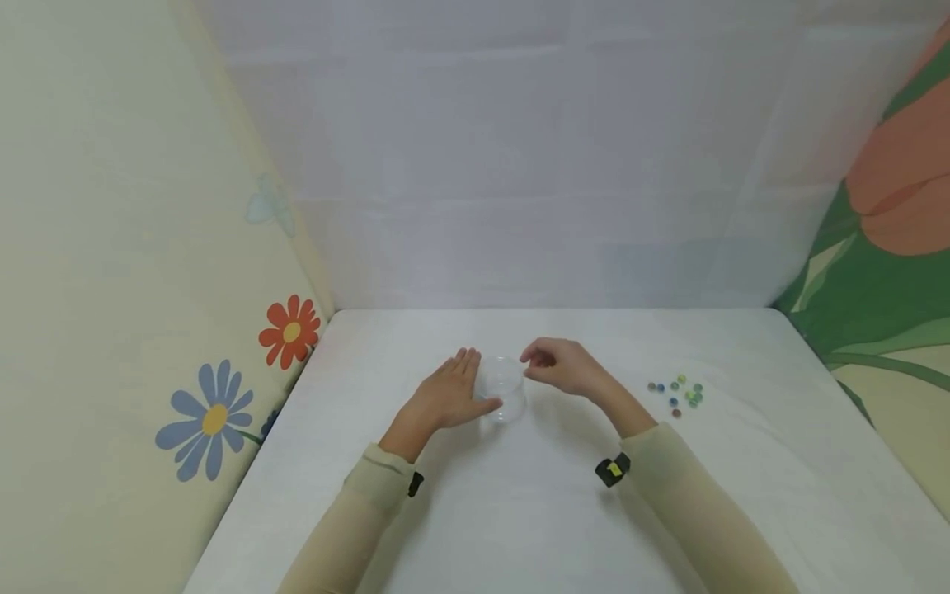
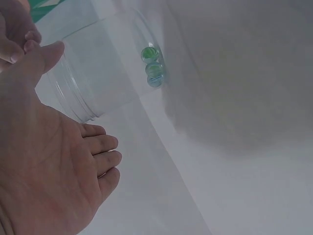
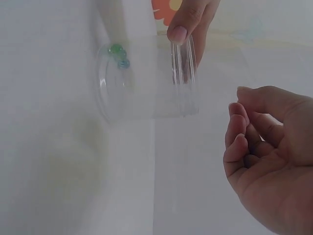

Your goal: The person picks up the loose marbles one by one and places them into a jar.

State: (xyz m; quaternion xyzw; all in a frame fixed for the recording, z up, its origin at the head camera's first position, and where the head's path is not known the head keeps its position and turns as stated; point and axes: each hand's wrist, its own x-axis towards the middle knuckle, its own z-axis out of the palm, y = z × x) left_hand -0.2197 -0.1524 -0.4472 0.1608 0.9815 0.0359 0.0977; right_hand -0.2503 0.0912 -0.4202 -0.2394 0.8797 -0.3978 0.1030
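Observation:
A clear wide-mouthed jar [image 1: 512, 404] stands upright on the table, with three greenish-blue marbles [image 2: 153, 68] at its bottom. At its left side my left hand [image 1: 445, 392] rests with fingers extended. Its thumb lies across the front of the jar's ridged neck [image 3: 182, 100] in the right wrist view. My right hand [image 1: 564, 365] is just to the right of the jar's mouth, fingers curled in and thumb tip close to the index fingertip. No object shows between those fingertips; the inside of the curled fingers is partly hidden.
Several coloured glass marbles [image 1: 677, 393] lie in a loose group right of my right forearm. The table [image 1: 519, 528] has a white cover. A pale wall hanging [image 1: 512, 165] rises behind it, with flower-printed panels [image 1: 215, 421] at both sides.

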